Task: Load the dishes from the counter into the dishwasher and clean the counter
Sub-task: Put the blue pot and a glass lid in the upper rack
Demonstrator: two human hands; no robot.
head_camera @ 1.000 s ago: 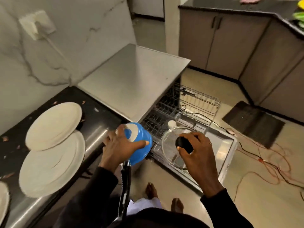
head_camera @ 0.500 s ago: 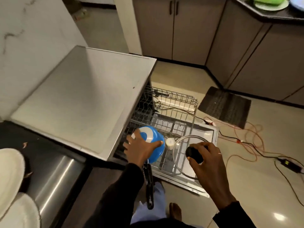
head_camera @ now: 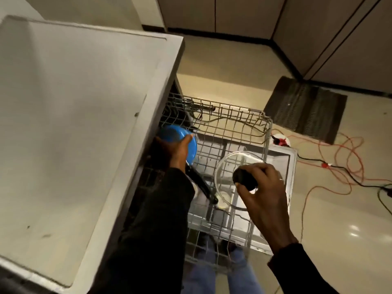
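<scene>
The fingers point(head_camera: 186, 139) of the left hand point(head_camera: 177, 152) curl round the rim of a round blue saucepan point(head_camera: 176, 133), thumb across its side, gripping it firmly. The pan is tipped on its side at the left edge of the grey wire dish rack point(head_camera: 237, 117), partly tucked under the overhang of the pale grey flat-topped dishwasher point(head_camera: 74, 113). Its long black handle point(head_camera: 201, 185) runs back from the hand over the left part of the rack.

The fingers point(head_camera: 257, 169) of the right hand point(head_camera: 264, 196) are bent round the black knob point(head_camera: 244, 180) of a round clear glass lid point(head_camera: 230, 166), pinching it between thumb and fingertips. The lid is held tilted above the right half of the rack; whether its rim touches the wires cannot be told.

Both arms wear dark sleeves point(head_camera: 152, 219). The rack is pulled out of the dishwasher and stands over the lowered, pale dishwasher door point(head_camera: 284, 162), which shows past the rack's right side. Below the near end of the rack the person's blue jeans point(head_camera: 239, 274) are visible. Beyond the rack's right far corner a dark ribbed floor mat point(head_camera: 305, 111) lies on the shiny cream floor point(head_camera: 339, 219), and tangled orange and black cables point(head_camera: 350, 164) trail to the right of the rack. Grey-brown cabinet doors point(head_camera: 244, 13) stand well beyond the far side of the rack.
</scene>
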